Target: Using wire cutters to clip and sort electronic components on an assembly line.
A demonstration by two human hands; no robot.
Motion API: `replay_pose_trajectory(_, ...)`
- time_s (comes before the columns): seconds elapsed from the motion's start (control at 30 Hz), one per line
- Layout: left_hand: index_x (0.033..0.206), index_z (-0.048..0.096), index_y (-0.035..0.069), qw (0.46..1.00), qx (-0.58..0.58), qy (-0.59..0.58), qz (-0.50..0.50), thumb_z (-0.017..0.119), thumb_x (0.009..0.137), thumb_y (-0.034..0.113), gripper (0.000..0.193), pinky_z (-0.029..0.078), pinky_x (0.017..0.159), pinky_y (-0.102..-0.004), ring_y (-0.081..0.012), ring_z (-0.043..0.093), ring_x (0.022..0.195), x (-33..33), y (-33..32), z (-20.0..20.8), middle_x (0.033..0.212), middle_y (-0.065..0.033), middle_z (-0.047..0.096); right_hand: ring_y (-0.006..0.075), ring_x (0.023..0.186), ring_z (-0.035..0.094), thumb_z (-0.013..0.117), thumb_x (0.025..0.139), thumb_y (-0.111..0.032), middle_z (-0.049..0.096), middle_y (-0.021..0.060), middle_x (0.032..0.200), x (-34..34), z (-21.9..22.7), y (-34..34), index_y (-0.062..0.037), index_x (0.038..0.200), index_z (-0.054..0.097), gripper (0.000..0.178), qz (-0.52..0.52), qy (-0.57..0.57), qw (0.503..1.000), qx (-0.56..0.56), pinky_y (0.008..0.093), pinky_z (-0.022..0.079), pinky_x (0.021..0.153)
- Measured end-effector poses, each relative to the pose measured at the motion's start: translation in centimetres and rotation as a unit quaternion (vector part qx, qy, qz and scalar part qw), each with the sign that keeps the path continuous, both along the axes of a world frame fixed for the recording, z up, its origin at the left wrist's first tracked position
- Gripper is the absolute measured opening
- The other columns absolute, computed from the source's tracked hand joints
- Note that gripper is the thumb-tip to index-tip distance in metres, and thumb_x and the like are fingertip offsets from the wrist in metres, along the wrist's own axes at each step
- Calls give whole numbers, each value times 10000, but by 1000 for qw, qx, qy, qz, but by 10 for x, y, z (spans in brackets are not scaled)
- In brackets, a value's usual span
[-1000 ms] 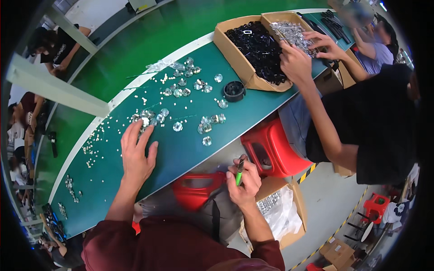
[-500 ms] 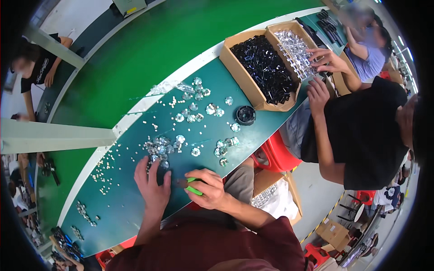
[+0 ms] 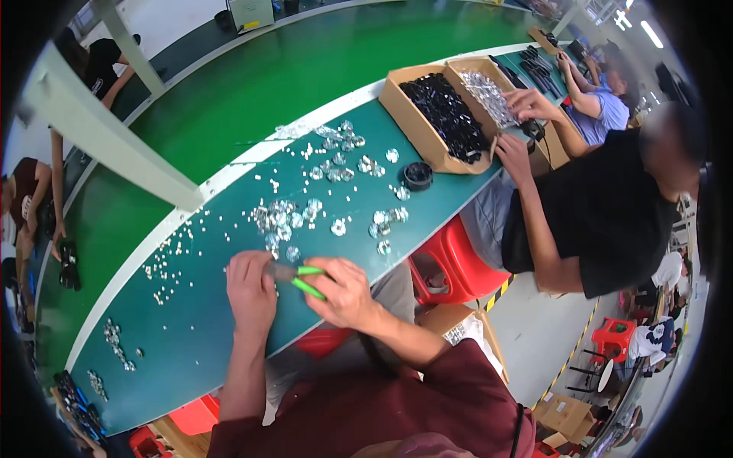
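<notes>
My right hand [image 3: 345, 291] is wrapped round the green-handled pliers [image 3: 308, 288], above the near edge of the green table. Their dark jaws point left, reaching the fingertips of my left hand [image 3: 250, 288]. Those fingers are pinched together, and what they hold is hidden. Just beyond my hands lies a cluster of shiny, round, clear-silver parts [image 3: 281, 218]. More of these parts [image 3: 336, 169] lie farther off and to the right, among small white bits [image 3: 164, 263] scattered over the table.
A black round cup-like part [image 3: 417, 176] stands right of the shiny parts. Beyond it are cardboard boxes of black pieces [image 3: 447, 114] and clear pieces [image 3: 489, 95], where a co-worker in black [image 3: 588, 206] reaches in. A red stool [image 3: 458, 263] is beside me. A green belt [image 3: 305, 69] runs behind.
My left hand has come back from the shiny parts, its fingers closing. The pliers now meet its fingertips. The whole view has shifted a little.
</notes>
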State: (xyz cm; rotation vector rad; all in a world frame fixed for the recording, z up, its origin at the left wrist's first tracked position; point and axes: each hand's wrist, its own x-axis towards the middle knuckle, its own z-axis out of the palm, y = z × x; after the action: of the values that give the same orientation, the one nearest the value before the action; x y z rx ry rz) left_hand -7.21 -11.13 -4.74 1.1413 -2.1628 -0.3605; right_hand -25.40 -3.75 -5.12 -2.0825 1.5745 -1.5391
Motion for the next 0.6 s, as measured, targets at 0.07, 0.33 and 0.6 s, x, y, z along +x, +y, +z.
replay_pose_trajectory(0.07,1091,654,52,999,-32,-2,9,641,772,-56,336,462,938,-446,-325,598,1089,1,0,2,1113,-120,646,308,827,679,750,706,-54,674,128,1057,3,-5,0,-26,952,721,249,-7,6,1000,-3,397,547,709)
replay_pose_trajectory(0.33,932,708,53,988,-155,-10,13,708,772,68,161,483,857,-442,-296,631,998,-8,-19,-12,1029,-84,690,349,881,683,730,702,-97,677,171,1050,3,-10,-8,-23,1016,717,323,-39,48,998,-19,424,573,765)
replay_pose_trajectory(0.6,871,714,67,990,-104,85,32,739,786,25,98,474,817,-418,-283,647,919,-6,-13,-16,892,-64,710,309,781,697,755,711,-36,694,122,1029,9,-11,-5,-26,894,710,189,-60,-18,998,-23,383,560,665)
